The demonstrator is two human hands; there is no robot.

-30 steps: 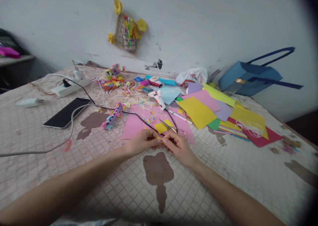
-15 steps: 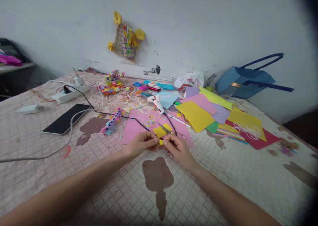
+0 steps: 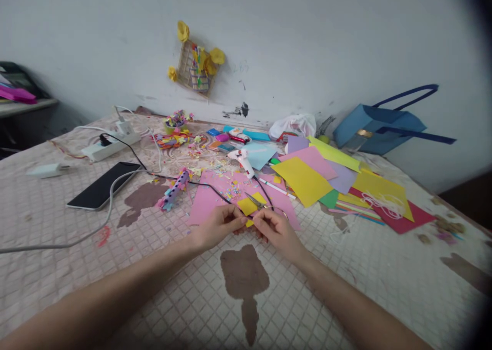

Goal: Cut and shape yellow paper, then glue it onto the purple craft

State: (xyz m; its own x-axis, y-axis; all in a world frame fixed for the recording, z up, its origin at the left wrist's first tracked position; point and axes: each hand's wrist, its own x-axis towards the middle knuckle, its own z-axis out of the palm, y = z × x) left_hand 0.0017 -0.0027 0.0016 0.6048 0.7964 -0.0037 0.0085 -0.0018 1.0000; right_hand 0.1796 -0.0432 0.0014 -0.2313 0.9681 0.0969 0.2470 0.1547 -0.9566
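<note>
A small yellow paper piece (image 3: 249, 222) shows between my two hands. My left hand (image 3: 223, 224) pinches its left side with thumb and forefinger. From the right, my right hand (image 3: 277, 232) pinches the same piece, its fingertips close to the left ones. Just beyond them lie metal scissors (image 3: 259, 203) with the blades apart, over a yellow paper square (image 3: 246, 205) on a pink sheet (image 3: 200, 202). A white glue gun (image 3: 243, 161) rests behind the scissors, its dark cord running toward my right hand.
Left of the pink sheet are a decorated stick (image 3: 175, 190), a phone (image 3: 104, 185), cables and a power strip (image 3: 111, 146). Coloured papers (image 3: 302, 181) and white string (image 3: 384, 204) lie at right, with a blue bag (image 3: 378, 127) behind. Paper scraps (image 3: 175, 139) sit at the back.
The view has shifted very slightly. Both hands keep their pinch on the yellow piece, with barely any movement of the fingers.
</note>
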